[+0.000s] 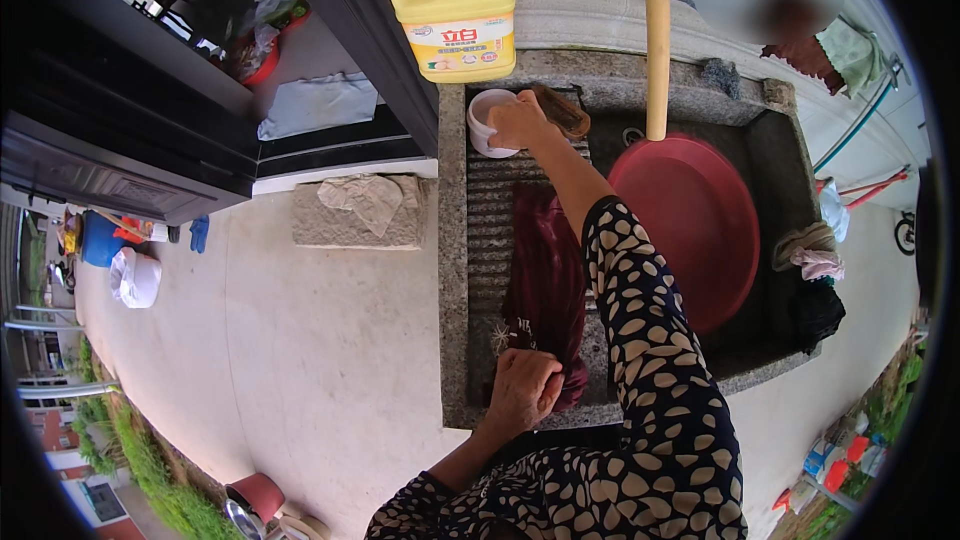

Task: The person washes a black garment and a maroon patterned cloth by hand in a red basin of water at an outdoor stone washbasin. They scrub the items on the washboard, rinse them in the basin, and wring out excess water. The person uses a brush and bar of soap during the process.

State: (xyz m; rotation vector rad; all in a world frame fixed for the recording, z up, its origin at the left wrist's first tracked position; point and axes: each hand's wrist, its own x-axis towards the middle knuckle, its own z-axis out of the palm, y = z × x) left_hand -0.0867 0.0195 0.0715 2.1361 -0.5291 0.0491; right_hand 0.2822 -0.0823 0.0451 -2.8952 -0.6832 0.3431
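Note:
A wet dark-red cloth garment [545, 275] lies lengthwise over the ribbed washboard [487, 225] of a stone sink. My left hand [523, 390] is closed on the garment's near end, fingers curled into it. My right arm stretches across to the far left corner of the sink. There my right hand [522, 126] grips the rim of a small white plastic cup [482, 128]; its thumb side dips into the opening, and what is inside is hidden. Just right of that hand rests a brown scrubbing brush [562, 112], partly covered by the fingers.
In the basin stands a red plastic tub [690, 240]. A pale yellow pipe [655, 40] hangs above it. A yellow detergent jug [455, 25] with a pump stands behind the sink's far edge [600, 62]. Rags [805, 248] drape the right rim. Left of the sink lies a stone block [350, 225].

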